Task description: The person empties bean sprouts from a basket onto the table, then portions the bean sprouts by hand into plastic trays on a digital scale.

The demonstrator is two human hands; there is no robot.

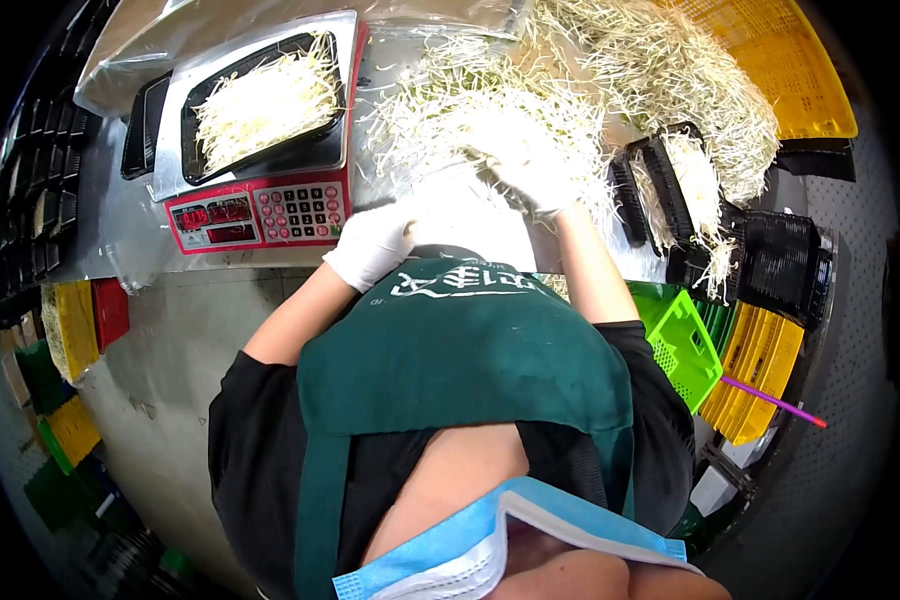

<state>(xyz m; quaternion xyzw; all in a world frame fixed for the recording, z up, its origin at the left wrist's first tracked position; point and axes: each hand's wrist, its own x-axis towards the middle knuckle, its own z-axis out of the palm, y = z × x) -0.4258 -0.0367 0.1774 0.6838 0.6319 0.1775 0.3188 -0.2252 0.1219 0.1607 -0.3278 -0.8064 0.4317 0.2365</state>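
My left hand (375,243), in a white glove, is at the table's near edge beside the scale's front right corner. Its fingers curl inward, and glare hides whatever may be in them. My right hand (535,180), gloved as well, reaches into the near side of a loose heap of bean sprouts (440,95), fingers closed among the strands. On the red digital scale (300,212) sits a black tray (192,125) filled with bean sprouts (270,105). The scale's display is lit red.
A larger sprout mound (710,90) lies at the back right before a yellow crate (800,60). Black trays (660,185) with sprouts stand tilted at right, near stacked black trays (785,260). A green basket (685,350) is below the table.
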